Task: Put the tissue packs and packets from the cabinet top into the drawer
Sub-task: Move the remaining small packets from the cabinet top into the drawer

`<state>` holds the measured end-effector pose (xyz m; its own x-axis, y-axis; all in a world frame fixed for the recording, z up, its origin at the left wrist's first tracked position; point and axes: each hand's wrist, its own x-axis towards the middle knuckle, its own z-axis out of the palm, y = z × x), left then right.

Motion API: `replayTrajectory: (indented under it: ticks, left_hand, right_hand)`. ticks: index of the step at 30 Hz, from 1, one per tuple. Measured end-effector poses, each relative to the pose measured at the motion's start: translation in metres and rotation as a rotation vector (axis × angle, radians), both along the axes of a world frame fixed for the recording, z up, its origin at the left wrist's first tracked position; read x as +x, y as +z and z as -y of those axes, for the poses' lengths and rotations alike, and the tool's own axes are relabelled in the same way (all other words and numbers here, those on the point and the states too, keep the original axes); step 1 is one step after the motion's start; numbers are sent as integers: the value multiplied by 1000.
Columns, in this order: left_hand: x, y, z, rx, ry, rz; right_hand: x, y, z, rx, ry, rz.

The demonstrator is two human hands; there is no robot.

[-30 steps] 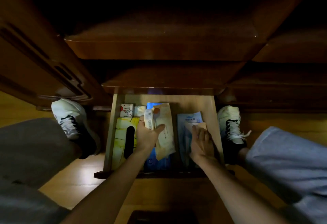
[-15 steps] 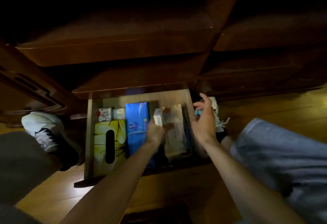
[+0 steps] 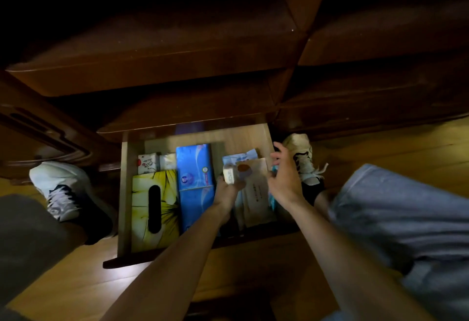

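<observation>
Drawer: the wooden drawer (image 3: 124, 193) stood pulled out low over the floor, already holding several items.
Contents, left to right: a yellow tissue box (image 3: 142, 209) lay against the left wall; behind it sat two small tissue packs (image 3: 148, 162); a blue tissue pack (image 3: 194, 168) lay just beside the box; a beige packet (image 3: 256, 199) lay on top of a pale blue packet (image 3: 239, 155) toward the right side.
Left hand: the left hand (image 3: 225, 192) gripped a small white pack (image 3: 229, 174), thumb and fingers curled round it, over the gap between the blue tissue pack and the beige packet.
Right hand: the right hand (image 3: 284, 176) hovered above the right wall with fingers spread and relaxed; something blue showed beneath it, but whether it touched that could not be told.
Step in hand: probably placing the small white pack into the drawer.
Next move: it seemed to call for lowering the pack into the free strip and letting go, without knocking the beige packet askew.
Cabinet top: too dark to show what remained there.
</observation>
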<state>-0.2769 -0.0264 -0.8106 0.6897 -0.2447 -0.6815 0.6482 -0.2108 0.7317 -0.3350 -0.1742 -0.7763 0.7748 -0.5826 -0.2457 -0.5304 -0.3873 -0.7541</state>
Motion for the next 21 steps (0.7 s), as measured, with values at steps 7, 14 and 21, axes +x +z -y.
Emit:
replayTrajectory:
  ticks: [7,14,21]
  left_hand:
    - [-1,4,1,-28,-145,29]
    - [-2,22,-35,124,-101,312]
    - [3,31,-78,141,-22,357]
  right_hand:
    - [1,2,-3,-67,4,49]
    - [16,2,-27,-600,558,-218]
    - [8,-20,-32,-542,759,-478]
